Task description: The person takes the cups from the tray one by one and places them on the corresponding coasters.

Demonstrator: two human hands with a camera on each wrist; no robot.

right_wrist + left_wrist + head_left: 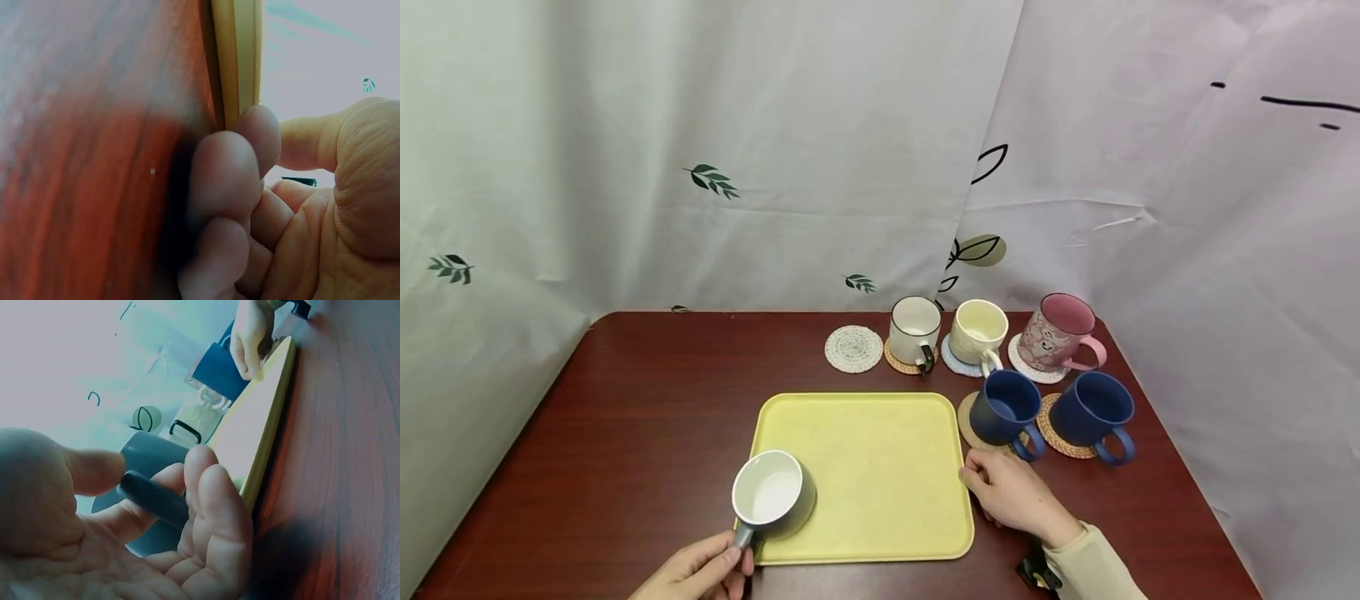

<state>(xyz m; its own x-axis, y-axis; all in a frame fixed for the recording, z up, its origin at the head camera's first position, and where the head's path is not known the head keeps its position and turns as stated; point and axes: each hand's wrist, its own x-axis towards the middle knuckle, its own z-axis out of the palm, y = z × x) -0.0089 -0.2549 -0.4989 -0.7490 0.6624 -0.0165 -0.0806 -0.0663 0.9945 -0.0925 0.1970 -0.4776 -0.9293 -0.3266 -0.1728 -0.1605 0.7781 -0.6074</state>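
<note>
My left hand (703, 571) pinches the stubby handle (153, 499) of a grey mug with a white inside (769, 487), thumb on one side and fingers on the other. The mug sits over the near left corner of a yellow tray (865, 475); whether its base touches the tray, I cannot tell. At the tray's right side my right hand (1011, 493) grips the rim between thumb and curled fingers, as the right wrist view shows at the tray's edge (240, 56). Just beyond that hand stands a dark blue mug (1003, 408) on a round coaster (972, 429).
Behind the tray stand a white mug with a black handle (915, 327), a cream mug (979, 329) and a pink mug (1056, 333), each on a coaster. Another blue mug (1090, 408) is at the right. A pale coaster (853, 348) lies bare on the dark wooden table (625, 417).
</note>
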